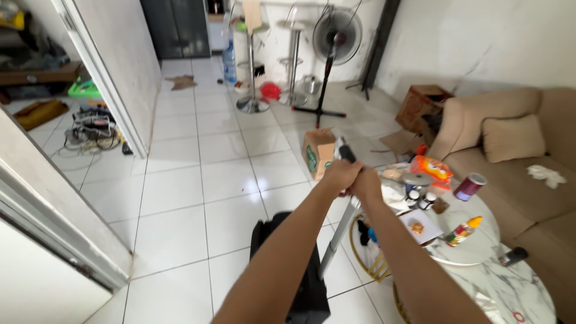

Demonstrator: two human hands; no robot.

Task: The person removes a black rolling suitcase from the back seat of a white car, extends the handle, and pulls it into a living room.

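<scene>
Head view: both hands up front, arms stretched out over the white tile floor (198,198). Left hand (337,175) and right hand (366,183) are stacked touching on one grip, fingers pressed together and wrapped around the dark handle (344,151) of a long silver pole (336,240). Handle tip sticks out just above the left hand; pole runs down and back toward the person, tilted, passing between the two forearms. Its lower end is hidden behind the left arm, can't tell what it connects to. A black case-like object (312,294) sits on the floor under the left forearm, partly covered, shape unclear. Just beyond the hands: a small open cardboard box (317,151) with a green mark on its side, on the floor. Right of the hands: round white marble table (480,246) with gold legs, carrying an orange snack bag (432,168), a red can (470,186) lying tilted, small dark jars (420,199), and a bottle with an orange cap (463,231) on its side. Beige sofa (522,156) with a cushion behind the table. Far side: standing fan (336,36), two chrome bar stools (252,66), larger cardboard box (423,107) by the wall. Open doorway on the left, cables on the floor inside.
</scene>
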